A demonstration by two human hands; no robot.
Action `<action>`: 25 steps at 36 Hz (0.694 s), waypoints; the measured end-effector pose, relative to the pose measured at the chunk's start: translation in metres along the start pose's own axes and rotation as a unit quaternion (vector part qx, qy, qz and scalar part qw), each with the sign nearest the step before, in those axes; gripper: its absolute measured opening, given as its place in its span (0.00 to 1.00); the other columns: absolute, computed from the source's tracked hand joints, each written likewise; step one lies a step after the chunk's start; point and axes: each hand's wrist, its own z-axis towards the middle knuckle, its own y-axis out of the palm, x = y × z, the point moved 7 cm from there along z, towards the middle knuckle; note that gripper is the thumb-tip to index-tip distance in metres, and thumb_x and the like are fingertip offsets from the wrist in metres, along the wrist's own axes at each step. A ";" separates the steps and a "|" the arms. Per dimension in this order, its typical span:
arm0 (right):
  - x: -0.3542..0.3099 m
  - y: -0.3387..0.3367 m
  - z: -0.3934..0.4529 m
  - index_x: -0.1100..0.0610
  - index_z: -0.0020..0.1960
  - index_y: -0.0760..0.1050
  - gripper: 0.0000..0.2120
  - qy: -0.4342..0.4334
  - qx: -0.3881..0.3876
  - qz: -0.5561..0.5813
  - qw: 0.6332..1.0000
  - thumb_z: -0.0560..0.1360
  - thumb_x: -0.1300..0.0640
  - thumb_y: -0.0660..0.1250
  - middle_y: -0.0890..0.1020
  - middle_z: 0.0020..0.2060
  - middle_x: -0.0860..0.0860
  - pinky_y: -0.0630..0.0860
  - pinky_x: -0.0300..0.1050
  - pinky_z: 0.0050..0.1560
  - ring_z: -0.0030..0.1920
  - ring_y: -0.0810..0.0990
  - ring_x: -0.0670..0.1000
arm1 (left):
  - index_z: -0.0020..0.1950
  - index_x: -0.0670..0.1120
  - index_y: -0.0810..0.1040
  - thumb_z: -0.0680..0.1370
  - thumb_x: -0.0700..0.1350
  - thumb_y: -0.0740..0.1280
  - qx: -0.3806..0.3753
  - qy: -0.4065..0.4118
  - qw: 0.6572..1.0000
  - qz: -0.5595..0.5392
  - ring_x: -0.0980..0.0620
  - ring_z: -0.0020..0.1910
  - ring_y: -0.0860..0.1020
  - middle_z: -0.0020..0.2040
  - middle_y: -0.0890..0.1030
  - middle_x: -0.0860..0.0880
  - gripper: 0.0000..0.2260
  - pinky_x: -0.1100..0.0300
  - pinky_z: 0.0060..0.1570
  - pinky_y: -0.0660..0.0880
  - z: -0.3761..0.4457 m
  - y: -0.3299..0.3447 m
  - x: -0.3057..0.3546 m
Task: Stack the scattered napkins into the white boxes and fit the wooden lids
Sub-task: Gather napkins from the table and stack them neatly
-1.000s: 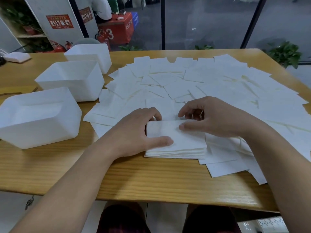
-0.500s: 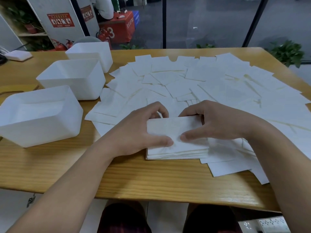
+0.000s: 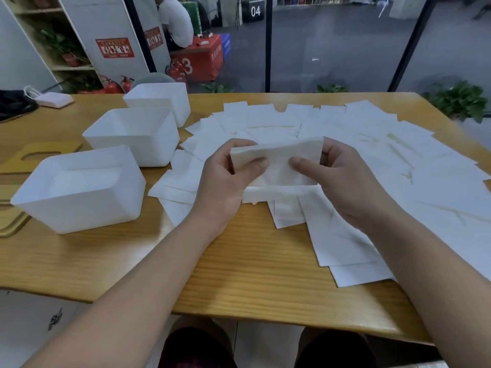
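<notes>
A thick stack of white napkins (image 3: pixel 279 158) is held tilted up above the table, its lower edge near the surface. My left hand (image 3: pixel 225 181) grips its left end with the thumb on top. My right hand (image 3: pixel 342 181) grips its right end the same way. Many loose napkins (image 3: pixel 372 144) lie spread over the right and far side of the wooden table (image 3: pixel 239 261). Three open white boxes stand in a row on the left: the nearest box (image 3: pixel 79 192), the middle box (image 3: pixel 132 134) and the farthest box (image 3: pixel 159 102). Wooden lids (image 3: pixel 24 158) lie flat at the left edge.
A white charger with a cable (image 3: pixel 53 99) and a dark object (image 3: pixel 13 104) lie at the far left. Glass walls, potted plants (image 3: pixel 459 99), red fire extinguishers (image 3: pixel 114 86) and a seated person (image 3: pixel 175 25) are beyond the table.
Both hands have lifted the napkin stack off the table and tilted its far edge up; a second ago it lay flat under my fingers. The camera view has also tipped upward.
</notes>
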 end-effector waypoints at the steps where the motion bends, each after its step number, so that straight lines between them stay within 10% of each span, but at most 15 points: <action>1: 0.002 0.000 0.001 0.58 0.64 0.82 0.11 -0.002 0.012 0.004 1.000 0.82 0.60 0.73 0.88 0.57 0.55 0.82 0.62 0.65 0.59 0.87 0.57 | 0.59 0.49 0.83 0.79 0.41 0.78 0.001 0.005 1.000 0.009 0.39 0.58 0.84 0.56 0.85 0.43 0.10 0.37 0.61 0.81 0.001 0.002 0.000; 12: 0.022 0.002 0.001 0.43 0.69 0.74 0.25 0.041 0.047 -0.039 0.997 0.77 0.57 0.78 0.85 0.57 0.52 0.84 0.53 0.56 0.54 0.87 0.53 | 0.79 0.68 0.63 0.78 0.40 0.73 -0.001 -0.026 0.993 0.118 0.46 0.77 0.70 0.76 0.74 0.46 0.37 0.44 0.77 0.69 -0.002 0.011 -0.013; 17: 0.021 0.002 0.000 0.43 0.73 0.72 0.29 0.035 0.045 -0.026 0.998 0.76 0.57 0.78 0.86 0.58 0.50 0.83 0.56 0.59 0.56 0.88 0.53 | 0.83 0.64 0.59 0.79 0.37 0.72 0.007 -0.038 0.994 0.104 0.51 0.58 0.81 0.65 0.78 0.47 0.40 0.55 0.62 0.79 -0.002 0.006 -0.019; 22: 0.016 0.004 0.000 0.41 0.72 0.73 0.28 0.019 0.073 -0.032 0.997 0.76 0.52 0.80 0.85 0.59 0.43 0.83 0.50 0.61 0.58 0.86 0.47 | 0.84 0.66 0.56 0.81 0.38 0.71 -0.007 -0.019 0.991 0.129 0.79 0.68 0.64 0.80 0.66 0.56 0.40 0.79 0.64 0.63 -0.005 0.012 -0.014; 25: 0.014 0.006 -0.001 0.40 0.72 0.73 0.26 0.020 0.088 -0.027 0.996 0.77 0.45 0.78 0.84 0.59 0.41 0.81 0.45 0.60 0.59 0.85 0.45 | 0.82 0.70 0.56 0.80 0.41 0.72 0.002 -0.034 0.994 0.104 0.62 0.71 0.73 0.73 0.74 0.53 0.41 0.56 0.74 0.72 -0.004 0.011 -0.018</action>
